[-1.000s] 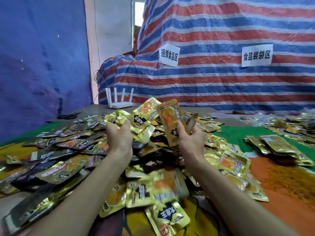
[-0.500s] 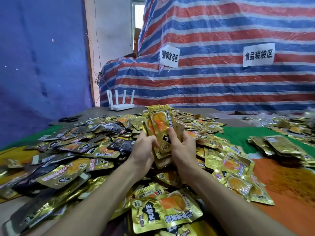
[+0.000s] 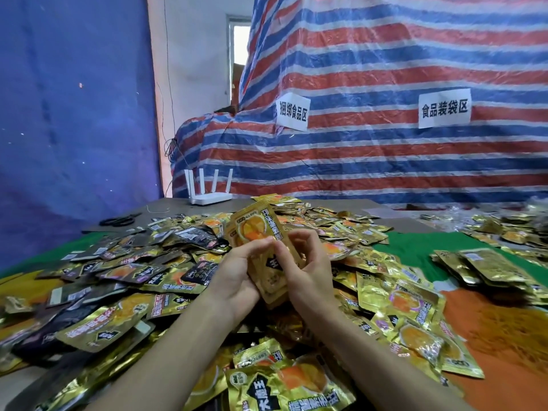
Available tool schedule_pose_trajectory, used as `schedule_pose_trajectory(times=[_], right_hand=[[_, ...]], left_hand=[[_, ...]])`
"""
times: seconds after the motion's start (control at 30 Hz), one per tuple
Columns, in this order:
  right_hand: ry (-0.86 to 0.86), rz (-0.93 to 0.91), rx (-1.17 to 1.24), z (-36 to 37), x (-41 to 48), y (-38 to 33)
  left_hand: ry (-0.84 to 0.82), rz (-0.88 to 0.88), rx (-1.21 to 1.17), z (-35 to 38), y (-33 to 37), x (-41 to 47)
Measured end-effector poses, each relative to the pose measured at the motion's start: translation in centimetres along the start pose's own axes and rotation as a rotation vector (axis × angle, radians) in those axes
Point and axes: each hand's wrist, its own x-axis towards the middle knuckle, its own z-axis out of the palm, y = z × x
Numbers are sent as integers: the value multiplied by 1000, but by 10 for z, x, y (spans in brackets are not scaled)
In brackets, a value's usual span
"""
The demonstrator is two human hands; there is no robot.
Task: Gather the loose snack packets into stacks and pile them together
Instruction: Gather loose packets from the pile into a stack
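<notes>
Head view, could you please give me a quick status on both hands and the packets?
Left hand, right hand both gripping one stack of packets. Loose packets heaped underneath and around. Nothing blocking the hands.

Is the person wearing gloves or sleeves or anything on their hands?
No. The left hand and right hand wear no gloves, and no ring or watch shows. The left forearm and right forearm are uncovered too; no sleeve reaches into view.
</notes>
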Motion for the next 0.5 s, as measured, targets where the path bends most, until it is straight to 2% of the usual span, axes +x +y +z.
schedule_pose_trajectory(times=[0.1, 0.17, 0.23, 0.3, 0.37, 0.5], right_hand=[[31, 54, -114, 4, 0, 5], [36, 155, -91, 6, 1, 5], [50, 353, 70, 11, 4, 3], [86, 557, 339, 15, 10, 0], [139, 667, 607, 16, 14, -4], [165, 766, 678, 7, 17, -10]], left_hand=[[168, 231, 100, 1, -4, 3], [224, 360, 174, 4, -6, 3], [228, 448, 211, 9, -8, 3], [182, 474, 253, 12, -12, 3], [134, 467, 373, 12, -19, 5], [145, 559, 515, 10, -21, 5]])
